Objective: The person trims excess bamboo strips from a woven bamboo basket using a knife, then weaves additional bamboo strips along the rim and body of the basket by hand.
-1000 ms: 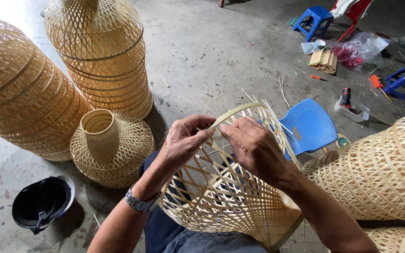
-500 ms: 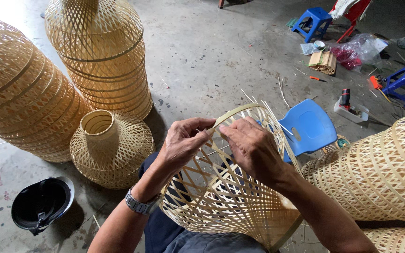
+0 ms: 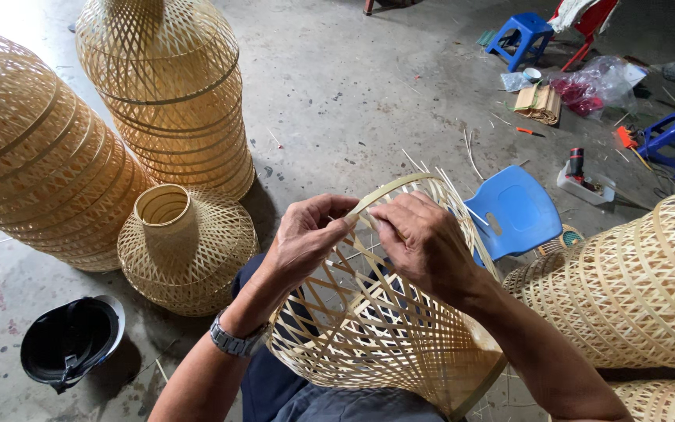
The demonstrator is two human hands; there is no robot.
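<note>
A pale open-weave bamboo basket (image 3: 369, 328) lies across my lap with its mouth rim pointing away from me. My left hand (image 3: 306, 234) pinches the near part of the rim hoop and a thin strip between thumb and fingers. My right hand (image 3: 423, 238) grips the same rim just to the right, fingertips meeting the left hand's. A metal watch (image 3: 236, 341) sits on my left wrist. Loose strip ends stick up beyond the rim.
Two tall woven bamboo shades (image 3: 173, 86) (image 3: 29, 148) and a small vase-shaped one (image 3: 185, 246) stand at left. Another large woven piece (image 3: 634, 281) lies at right. A blue plastic chair (image 3: 513, 211), black helmet (image 3: 68, 340), blue stools, bags and tools lie about the concrete floor.
My hands have drawn closer together on the rim, fingertips now touching; the basket has barely shifted.
</note>
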